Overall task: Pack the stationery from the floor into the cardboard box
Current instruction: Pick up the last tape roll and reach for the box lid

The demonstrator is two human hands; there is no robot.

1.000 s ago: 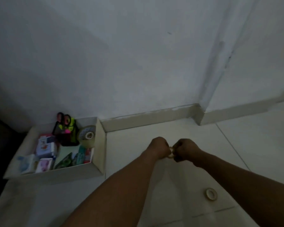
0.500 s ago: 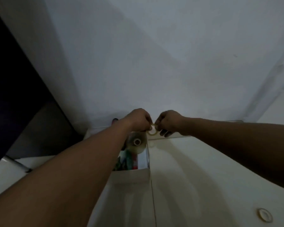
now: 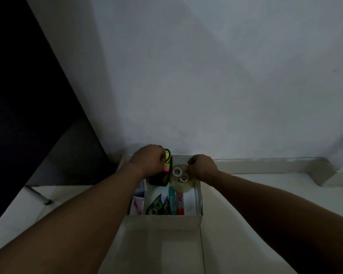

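The open cardboard box (image 3: 162, 219) stands on the floor against the wall. Inside it are a large clear tape roll (image 3: 183, 185), a dark pen holder (image 3: 158, 179) with yellow and pink highlighters (image 3: 167, 165), glue sticks, tape dispensers and small packets. A small tape roll (image 3: 177, 172) lies on top of the large roll. My left hand (image 3: 149, 159) hovers over the pen holder with curled fingers. My right hand (image 3: 202, 165) is curled at the large roll's right edge. Neither hand visibly holds anything; the fingertips are hidden.
A white wall and a skirting board (image 3: 265, 165) run behind the box. A dark piece of furniture (image 3: 28, 115) with a thin metal leg (image 3: 38, 194) fills the left side. Pale tiled floor (image 3: 246, 204) lies to the right of the box.
Both hands carried the small tape roll left from the open floor to the box. It now lies on the large roll, and my hands have come apart.
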